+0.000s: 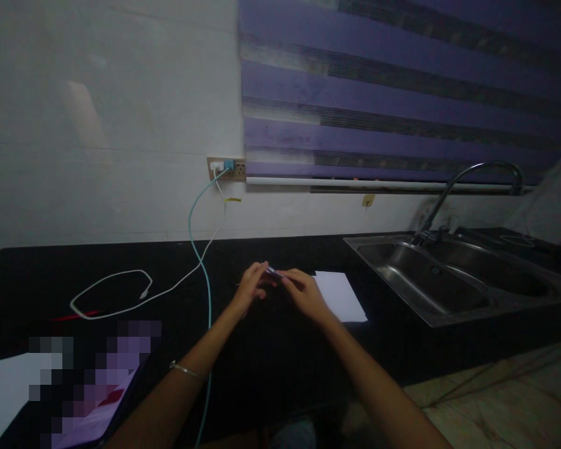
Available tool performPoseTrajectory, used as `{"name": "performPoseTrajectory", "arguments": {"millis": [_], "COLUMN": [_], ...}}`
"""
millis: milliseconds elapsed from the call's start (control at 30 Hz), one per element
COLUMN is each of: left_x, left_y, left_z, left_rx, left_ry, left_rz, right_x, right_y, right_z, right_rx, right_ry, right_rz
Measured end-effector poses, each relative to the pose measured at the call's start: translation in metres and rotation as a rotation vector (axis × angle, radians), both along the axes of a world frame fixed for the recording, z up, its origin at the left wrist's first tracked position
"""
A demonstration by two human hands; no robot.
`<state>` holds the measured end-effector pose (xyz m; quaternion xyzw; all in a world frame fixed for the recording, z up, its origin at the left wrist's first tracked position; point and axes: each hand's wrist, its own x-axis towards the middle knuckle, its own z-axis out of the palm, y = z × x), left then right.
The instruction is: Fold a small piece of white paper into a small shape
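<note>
Both hands meet over the black countertop (280, 349). My left hand (251, 288) and my right hand (303, 292) pinch a small folded piece of pale purple paper (275, 272) between their fingertips, held just above the counter. A thin bracelet (187, 370) circles my left wrist. A white sheet of paper (340, 295) lies flat right beside my right hand.
A white cable (116, 293) and a teal cable (201, 249) run from the wall socket (226, 167) across the counter. A steel sink (449, 280) with a curved tap (477, 181) sits at the right. White paper (4, 393) and a blurred-out item lie lower left. Purple striped blinds (402, 93) hang behind.
</note>
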<state>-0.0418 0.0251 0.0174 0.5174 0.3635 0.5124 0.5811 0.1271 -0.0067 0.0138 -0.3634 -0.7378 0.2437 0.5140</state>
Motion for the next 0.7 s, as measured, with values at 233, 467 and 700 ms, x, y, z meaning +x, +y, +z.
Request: {"name": "performPoseTrajectory", "arguments": {"millis": [233, 467, 700], "left_x": [0.001, 0.002, 0.003], "left_y": [0.009, 0.013, 0.009], "left_z": [-0.01, -0.013, -0.011], "left_rx": [-0.029, 0.138, 0.216], "left_ry": [-0.021, 0.087, 0.224], "left_rz": [-0.049, 0.054, 0.059], "right_x": [0.001, 0.005, 0.006], "right_y": [0.003, 0.005, 0.011], "right_z": [-0.002, -0.003, -0.006], "right_rx": [-0.062, -0.117, -0.246], "right_ry": [0.06, 0.094, 0.176], "right_rz": [0.018, 0.006, -0.064]}}
